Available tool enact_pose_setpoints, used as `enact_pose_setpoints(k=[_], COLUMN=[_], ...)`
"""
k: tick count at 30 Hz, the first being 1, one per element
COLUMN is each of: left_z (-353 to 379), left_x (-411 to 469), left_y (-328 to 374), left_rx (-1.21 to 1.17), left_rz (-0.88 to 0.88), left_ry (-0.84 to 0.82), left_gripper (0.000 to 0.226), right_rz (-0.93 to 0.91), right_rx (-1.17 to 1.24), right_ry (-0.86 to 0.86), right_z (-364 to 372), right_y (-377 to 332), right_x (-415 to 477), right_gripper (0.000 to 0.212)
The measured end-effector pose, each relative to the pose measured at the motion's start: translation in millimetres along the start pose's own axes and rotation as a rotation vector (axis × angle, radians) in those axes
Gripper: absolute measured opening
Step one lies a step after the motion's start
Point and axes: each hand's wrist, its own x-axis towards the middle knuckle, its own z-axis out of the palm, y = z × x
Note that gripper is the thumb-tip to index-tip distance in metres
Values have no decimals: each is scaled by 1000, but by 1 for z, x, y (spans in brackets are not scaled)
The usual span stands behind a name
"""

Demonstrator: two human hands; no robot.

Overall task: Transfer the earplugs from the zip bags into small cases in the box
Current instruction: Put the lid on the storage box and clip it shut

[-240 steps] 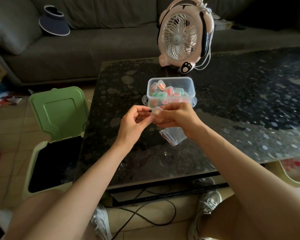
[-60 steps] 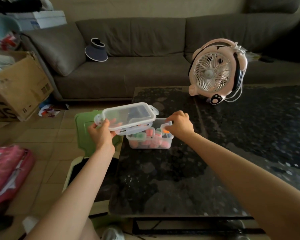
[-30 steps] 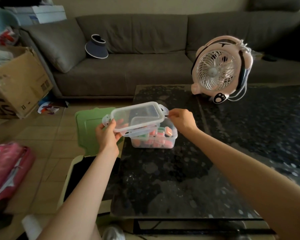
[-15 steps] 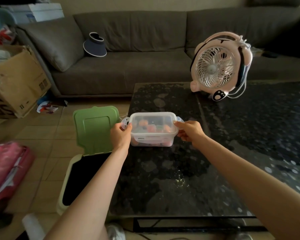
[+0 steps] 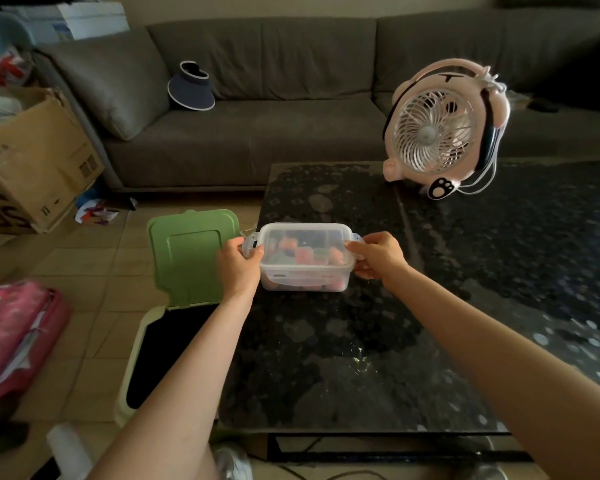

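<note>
A single wide-angle camera worn on the person's head looks forward and down over the dark stone bench (image 5: pixel 326 358). Both forearms enter from the lower edge, and the fingers of the left hand (image 5: pixel 238 268) and right hand (image 5: pixel 378 258) grip the ends of the box (image 5: pixel 305 268) near mid-frame, at arm's reach. Beyond the fingers the view takes in a pink fan (image 5: pixel 440 129) and a grey sofa (image 5: pixel 257 133). Left of them is a green bin lid (image 5: pixel 187 258) over the tiled floor (image 5: pixel 94 306).

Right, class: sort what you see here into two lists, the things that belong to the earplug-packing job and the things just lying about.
Job: clear box, lid, small cases inside, left hand and right hand gripping its ends.
Lying about: pink fan, visor, cardboard carton, green-lidded bin, pink bag.
</note>
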Motion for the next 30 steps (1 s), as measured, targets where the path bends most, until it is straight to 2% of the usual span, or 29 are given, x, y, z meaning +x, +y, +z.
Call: enact_pose_setpoints(k=[1,3,6,11,15,21,23,26,30], left_z=[0,1,4,3,5,2,0,-2,3], left_x=[0,-2,-6,-4,-1,-6,-8,-11,-18], left_y=[-1,-1,3,3,1,2,3,4,-1], left_rx=[90,215,239,166,65,30,43,144,241], left_rz=[65,137,112,70,5,-9,22,60,175], left_ry=[22,25,-34,-83,-94,-159,-226,-330,-415], left_gripper=[39,39,38,37,35,41,53,87,130], right_rz=[-46,-143,-159,-117,-72,-30,-18,-23,-76], right_rx=[-63,-242,-389,-415,-393,-298,-279,-286,-484], right_ry=[52,124,153,159,165,160,155,142,57], right_z=[0,0,5,14,13,11,12,12,15], right_y=[-1,-3,-7,-10,-13,-14,-14,-13,-18], right_x=[0,1,-1,3,10,13,13,14,15], right_gripper=[42,31,27,23,11,14,16,19,30])
